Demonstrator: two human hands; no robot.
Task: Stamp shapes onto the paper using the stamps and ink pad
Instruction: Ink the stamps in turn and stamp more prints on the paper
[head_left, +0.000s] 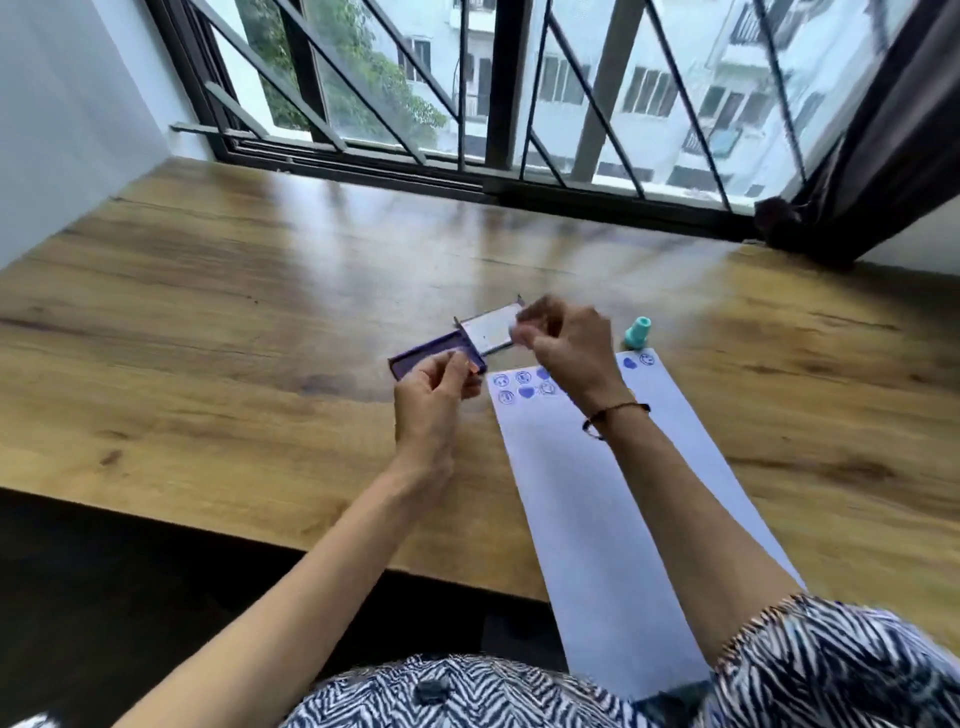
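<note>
purple ink pad (434, 358) lies open on the wooden table (218, 291), just left of the paper's far end, its long axis running left-near to right-far. hinged lid (491, 330) is flipped back on the far-right side, pale inside facing up. the tray holds the inked surface; nothing else in it that i can see.

left hand (428, 400) hovers right over the pad's near-right corner, fingers pinched on smth small w/ an orange-pink tip, prob a small stamp but too blurred to call. right hand (563, 340) sits beyond it, over the lid's right end, fingers curled in; blurred, can't tell if it grips anything.

teal stamp (638, 332) stands upright on the table, just right of the right hand and touching or almost at the far edge of the paper (597, 493). right hand is clearly nearer to it.

white paper strip runs from the person's lap out to the pad; blue prints (hearts, round faces) cluster at the far end only, rest is blank.

judgement: pad lies straight below the left pinch, so a short drop would ink it, then a shift right to the paper.
</note>
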